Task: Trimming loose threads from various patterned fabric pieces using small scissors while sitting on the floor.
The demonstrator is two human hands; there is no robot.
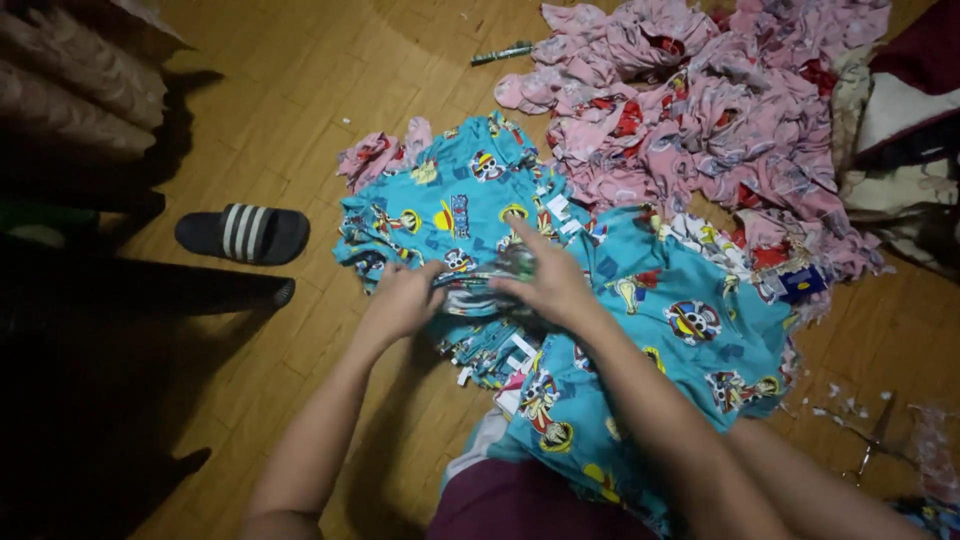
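— What are the two hands doing right now?

— Both are working at the middle of a stack of turquoise cartoon-print garments (470, 215) lying on the wooden floor (300, 90). The left hand (403, 298) is curling closed, pinching a bunched fold of the turquoise cloth. The right hand (548, 285) is lying flatter, fingers half spread, pressing on a small crumpled piece of clear plastic wrap (515, 262) between the two hands; it is blurred, so I am only fairly sure it is plastic.

— Where is the rest of that fabric sitting?

— More of it is draping over the person's lap, as another turquoise piece (690, 330) running down toward the lower edge.

— And around them?

— A heap of pink printed garments (690, 110) is lying beyond and to the right, touching the turquoise stack. A black slide sandal with white stripes (243, 234) is resting well apart on the left. A pair of scissors (868, 452) is lying near the lower right among white scraps, and a thin greenish stick-like object (502, 52) is lying near the top, just beside the pink heap.
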